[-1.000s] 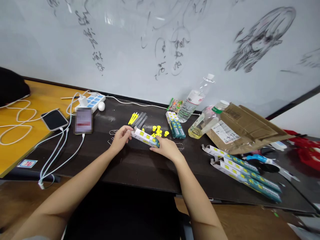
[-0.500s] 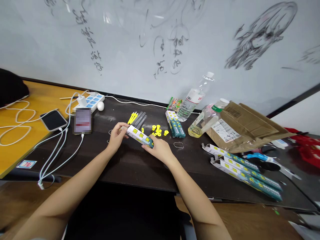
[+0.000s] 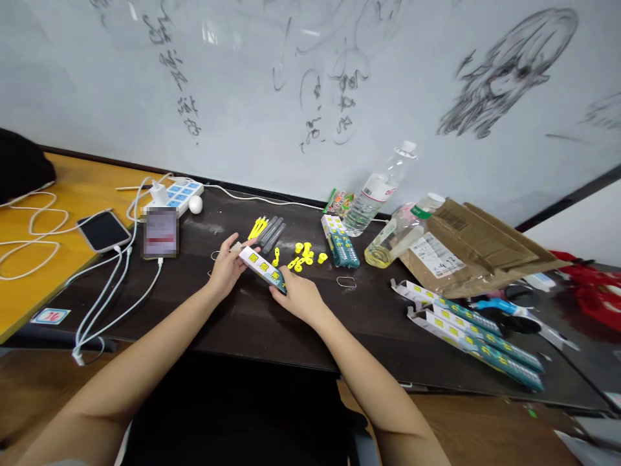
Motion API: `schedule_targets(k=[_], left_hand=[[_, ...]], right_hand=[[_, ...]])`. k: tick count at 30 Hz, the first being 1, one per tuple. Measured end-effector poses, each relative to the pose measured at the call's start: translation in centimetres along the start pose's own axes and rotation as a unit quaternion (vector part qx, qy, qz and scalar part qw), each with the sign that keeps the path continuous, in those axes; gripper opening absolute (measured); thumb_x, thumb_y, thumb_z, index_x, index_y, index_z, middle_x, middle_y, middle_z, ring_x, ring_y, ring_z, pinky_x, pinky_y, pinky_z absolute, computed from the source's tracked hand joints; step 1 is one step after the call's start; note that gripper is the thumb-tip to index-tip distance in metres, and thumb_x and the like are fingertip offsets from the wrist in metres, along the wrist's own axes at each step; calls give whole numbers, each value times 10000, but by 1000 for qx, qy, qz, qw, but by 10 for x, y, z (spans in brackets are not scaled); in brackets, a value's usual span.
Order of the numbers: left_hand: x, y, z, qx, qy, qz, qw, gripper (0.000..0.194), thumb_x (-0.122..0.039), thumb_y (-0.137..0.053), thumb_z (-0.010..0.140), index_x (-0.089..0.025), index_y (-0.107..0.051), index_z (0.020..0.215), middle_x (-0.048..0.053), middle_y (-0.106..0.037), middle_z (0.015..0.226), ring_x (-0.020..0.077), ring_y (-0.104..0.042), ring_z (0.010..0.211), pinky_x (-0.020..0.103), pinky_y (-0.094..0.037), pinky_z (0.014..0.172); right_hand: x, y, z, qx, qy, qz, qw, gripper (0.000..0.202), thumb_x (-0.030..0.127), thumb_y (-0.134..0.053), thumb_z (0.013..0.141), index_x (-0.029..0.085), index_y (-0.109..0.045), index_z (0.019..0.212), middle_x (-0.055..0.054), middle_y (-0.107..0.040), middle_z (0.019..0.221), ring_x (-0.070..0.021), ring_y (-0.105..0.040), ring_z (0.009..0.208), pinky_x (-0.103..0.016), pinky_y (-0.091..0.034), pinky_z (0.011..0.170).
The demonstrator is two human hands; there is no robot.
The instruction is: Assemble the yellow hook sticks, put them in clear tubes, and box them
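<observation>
Gripped in my right hand (image 3: 301,296), the box (image 3: 263,267) has shifted left over the table (image 3: 252,327), seemingly handier for my left hand (image 3: 226,268), whose hold I can't tell; yellow pieces (image 3: 306,248) lie beyond.

The bare left forearm (image 3: 162,340) slants forward and inward to the left hand (image 3: 226,270), with the left wrist (image 3: 212,292) almost straight and nearer the body than the fingers. The left fingers (image 3: 229,245) are parted and loosely bent, one raised above the others. The bare right forearm (image 3: 361,359) slants inward from the opposite side. The right hand (image 3: 303,296) curls in a grip, its back upward, the right thumb (image 3: 280,297) on the body side of its fingers. The two hands are near each other, apart.
</observation>
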State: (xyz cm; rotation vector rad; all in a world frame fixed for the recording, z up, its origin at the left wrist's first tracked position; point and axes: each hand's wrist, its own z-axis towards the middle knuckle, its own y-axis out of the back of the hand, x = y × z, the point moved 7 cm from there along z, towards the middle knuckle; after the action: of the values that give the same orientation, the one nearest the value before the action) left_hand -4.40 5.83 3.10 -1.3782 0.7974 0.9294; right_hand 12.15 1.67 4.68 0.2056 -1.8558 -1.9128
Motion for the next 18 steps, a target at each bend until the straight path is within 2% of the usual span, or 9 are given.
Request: schedule_targets(k=[4,8,18], left_hand=[[0,-8,-2,47,-11,11,999,456,-389,-497,822,-180,-489,1227,139,-573,1298,276,-619,1084,443,-483,904],[3,-12,-3,82,-15,12,996,479,-419,-406,839,-157,-524,1223,135,-555,1319,289,-613,1088,445,-491,895],[13,-6,2,61,7,34,998,501,-401,-459,856,-143,-522,1281,143,-558,1308,262,-641,1028,412,-529,856]], right_hand=[[1,0,-1,3,-5,9,1000,362,415,-451,903,190,-437,1186,-89,-692,1015,-232,-671,873,-289,-447,691],[1,2,-1,4,-4,11,1000,358,413,-454,902,188,-445,1179,-91,-692,1011,-236,-673,865,-291,-447,683],[-1,-2,0,6,1,-1,1000,356,422,-442,906,188,-457,1173,-91,-696,989,-240,-676,860,-297,-452,692]])
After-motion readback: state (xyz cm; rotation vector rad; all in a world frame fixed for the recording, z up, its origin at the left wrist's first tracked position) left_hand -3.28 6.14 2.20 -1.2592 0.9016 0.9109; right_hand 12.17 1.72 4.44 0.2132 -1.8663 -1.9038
